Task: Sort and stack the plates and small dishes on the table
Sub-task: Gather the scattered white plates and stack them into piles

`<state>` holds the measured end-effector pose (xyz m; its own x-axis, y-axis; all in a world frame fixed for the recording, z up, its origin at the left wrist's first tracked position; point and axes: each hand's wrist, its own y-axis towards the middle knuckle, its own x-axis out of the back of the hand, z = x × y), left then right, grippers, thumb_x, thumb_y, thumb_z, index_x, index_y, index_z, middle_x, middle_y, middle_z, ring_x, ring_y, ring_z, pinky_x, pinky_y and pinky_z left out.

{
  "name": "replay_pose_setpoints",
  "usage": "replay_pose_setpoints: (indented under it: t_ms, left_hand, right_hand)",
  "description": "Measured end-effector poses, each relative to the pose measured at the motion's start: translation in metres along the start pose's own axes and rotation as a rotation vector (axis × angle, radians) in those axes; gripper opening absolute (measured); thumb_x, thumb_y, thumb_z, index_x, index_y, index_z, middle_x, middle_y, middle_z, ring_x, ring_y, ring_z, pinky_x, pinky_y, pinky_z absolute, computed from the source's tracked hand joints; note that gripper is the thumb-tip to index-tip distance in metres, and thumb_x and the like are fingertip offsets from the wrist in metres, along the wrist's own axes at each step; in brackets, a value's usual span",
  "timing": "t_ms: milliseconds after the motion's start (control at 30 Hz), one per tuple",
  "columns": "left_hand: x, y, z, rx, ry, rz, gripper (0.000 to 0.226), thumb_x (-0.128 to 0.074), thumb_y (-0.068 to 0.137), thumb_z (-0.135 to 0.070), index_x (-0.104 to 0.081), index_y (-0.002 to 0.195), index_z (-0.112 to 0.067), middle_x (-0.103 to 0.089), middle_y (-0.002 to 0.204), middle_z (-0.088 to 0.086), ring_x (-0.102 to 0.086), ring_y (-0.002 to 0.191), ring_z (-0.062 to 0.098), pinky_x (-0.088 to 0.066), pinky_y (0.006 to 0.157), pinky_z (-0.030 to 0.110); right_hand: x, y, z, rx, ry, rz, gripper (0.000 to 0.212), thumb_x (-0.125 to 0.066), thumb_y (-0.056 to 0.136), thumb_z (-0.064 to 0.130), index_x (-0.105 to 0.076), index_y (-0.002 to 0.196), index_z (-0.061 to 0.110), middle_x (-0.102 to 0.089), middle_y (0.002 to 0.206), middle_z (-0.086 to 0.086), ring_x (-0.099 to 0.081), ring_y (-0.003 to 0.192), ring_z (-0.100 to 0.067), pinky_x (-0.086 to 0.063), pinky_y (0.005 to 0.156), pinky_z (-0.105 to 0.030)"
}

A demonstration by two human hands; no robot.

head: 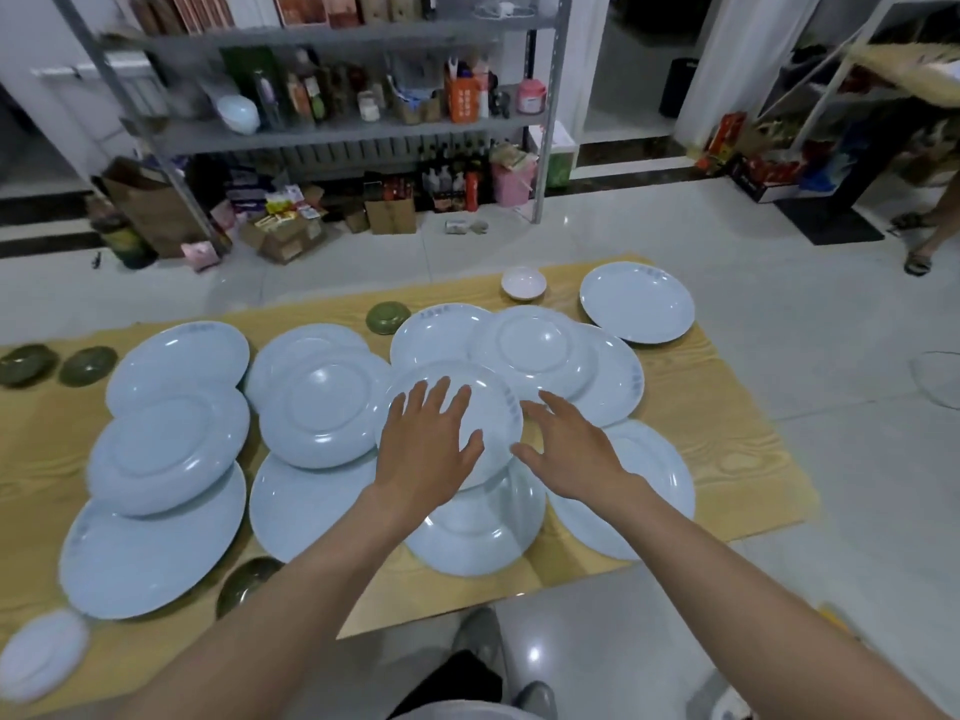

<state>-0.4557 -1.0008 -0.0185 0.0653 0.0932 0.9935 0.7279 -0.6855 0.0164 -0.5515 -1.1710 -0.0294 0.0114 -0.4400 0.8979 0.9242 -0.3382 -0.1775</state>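
Note:
Several large white plates overlap across a low wooden table (727, 407), some upright, some upside down. My left hand (428, 444) hovers with spread, straight fingers over a middle plate (493, 407), touching or just above it. My right hand (569, 452) is open at that plate's right edge, over another plate (660, 475). Small green dishes sit at the far left (26, 363) (87, 365), at the back middle (387, 318) and at the front (247, 582). A small white dish (523, 282) stands at the back, another (44, 654) at the front left corner.
A lone plate (638, 302) lies at the table's back right corner. Behind the table stands a metal shelf (332, 129) with bottles and boxes on the tiled floor. Another person's sandalled feet (918, 252) are at the far right. My shoes (483, 641) show below the table edge.

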Motion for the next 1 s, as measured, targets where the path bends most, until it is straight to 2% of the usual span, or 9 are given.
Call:
replay_pose_setpoints:
  t_ms: [67, 200, 400, 500, 600, 700, 833, 933, 1000]
  left_hand:
    - [-0.005, 0.005, 0.005, 0.016, -0.010, 0.016, 0.060, -0.041, 0.098, -0.050, -0.034, 0.151, -0.022, -0.032, 0.158, 0.006, -0.027, 0.145, 0.029, -0.022, 0.117, 0.043]
    - [-0.016, 0.017, 0.015, 0.038, -0.002, 0.040, 0.060, -0.038, 0.098, -0.051, -0.032, 0.151, -0.024, -0.030, 0.158, 0.004, -0.026, 0.145, 0.028, -0.022, 0.117, 0.042]
    - [-0.030, 0.029, 0.028, 0.048, -0.008, 0.080, 0.060, -0.033, 0.099, -0.052, -0.028, 0.153, -0.025, -0.025, 0.161, 0.003, -0.022, 0.146, 0.027, -0.018, 0.118, 0.042]
    - [-0.033, 0.035, 0.033, 0.054, -0.023, 0.091, 0.060, -0.032, 0.100, -0.052, -0.027, 0.153, -0.026, -0.024, 0.161, 0.003, -0.020, 0.147, 0.027, -0.017, 0.119, 0.042]
    - [-0.036, 0.040, 0.038, 0.052, -0.040, 0.100, 0.060, -0.032, 0.100, -0.052, -0.027, 0.153, -0.026, -0.023, 0.162, 0.003, -0.019, 0.148, 0.026, -0.015, 0.119, 0.042]
    - [-0.036, 0.045, 0.043, 0.050, -0.076, 0.100, 0.060, -0.033, 0.100, -0.052, -0.027, 0.153, -0.027, -0.022, 0.162, 0.002, -0.018, 0.148, 0.027, -0.014, 0.120, 0.043]
    - [-0.032, 0.052, 0.045, 0.017, -0.073, 0.079, 0.059, -0.034, 0.100, -0.052, -0.028, 0.153, -0.026, -0.025, 0.161, 0.003, -0.020, 0.147, 0.027, -0.016, 0.119, 0.043]
    - [-0.026, 0.057, 0.042, -0.024, -0.073, 0.056, 0.059, -0.035, 0.099, -0.052, -0.030, 0.152, -0.026, -0.027, 0.160, 0.003, -0.022, 0.147, 0.027, -0.017, 0.119, 0.043]
    - [-0.022, 0.061, 0.037, -0.059, -0.073, 0.043, 0.058, -0.036, 0.099, -0.051, -0.031, 0.151, -0.025, -0.028, 0.160, 0.004, -0.023, 0.147, 0.028, -0.018, 0.119, 0.044]
  right_hand:
    - [-0.012, 0.010, -0.002, -0.029, 0.036, 0.015, 0.060, -0.057, 0.096, 0.043, -0.038, 0.149, 0.023, -0.035, 0.152, -0.005, -0.036, 0.138, -0.026, -0.043, 0.094, -0.036]
    - [-0.037, 0.030, -0.007, -0.145, 0.139, 0.041, 0.055, -0.059, 0.095, 0.040, -0.045, 0.144, 0.019, -0.041, 0.146, -0.006, -0.040, 0.134, -0.025, -0.041, 0.096, -0.036]
    - [-0.069, 0.059, -0.010, -0.379, 0.464, 0.014, 0.059, -0.072, 0.088, 0.031, -0.050, 0.138, 0.008, -0.053, 0.139, -0.008, -0.051, 0.126, -0.025, -0.042, 0.103, -0.032]
    - [-0.078, 0.066, -0.009, -0.522, 0.650, -0.076, 0.057, -0.077, 0.082, 0.019, -0.051, 0.132, 0.008, -0.062, 0.127, -0.008, -0.059, 0.109, -0.022, -0.046, 0.089, -0.030]
    - [-0.085, 0.071, -0.009, -0.623, 0.830, -0.123, 0.059, -0.075, 0.079, 0.008, -0.048, 0.131, 0.011, -0.066, 0.116, -0.004, -0.063, 0.100, -0.020, -0.052, 0.085, -0.033]
    - [-0.090, 0.074, -0.008, -0.646, 0.913, -0.114, 0.049, -0.066, 0.080, -0.002, -0.054, 0.123, 0.019, -0.065, 0.105, 0.003, -0.062, 0.089, -0.013, -0.052, 0.079, -0.030]
    - [-0.087, 0.076, -0.010, -0.673, 1.080, -0.100, 0.051, -0.061, 0.078, -0.011, -0.062, 0.121, 0.017, -0.068, 0.105, -0.006, -0.066, 0.097, -0.024, -0.059, 0.083, -0.046]
    - [-0.077, 0.070, -0.012, -0.628, 1.196, -0.098, 0.047, -0.060, 0.078, -0.016, -0.066, 0.113, 0.015, -0.072, 0.102, -0.008, -0.070, 0.092, -0.027, -0.062, 0.066, -0.040]
    - [-0.069, 0.062, -0.015, -0.602, 1.230, -0.112, 0.046, -0.058, 0.080, -0.016, -0.063, 0.115, 0.012, -0.073, 0.103, -0.009, -0.072, 0.090, -0.028, -0.060, 0.061, -0.037]
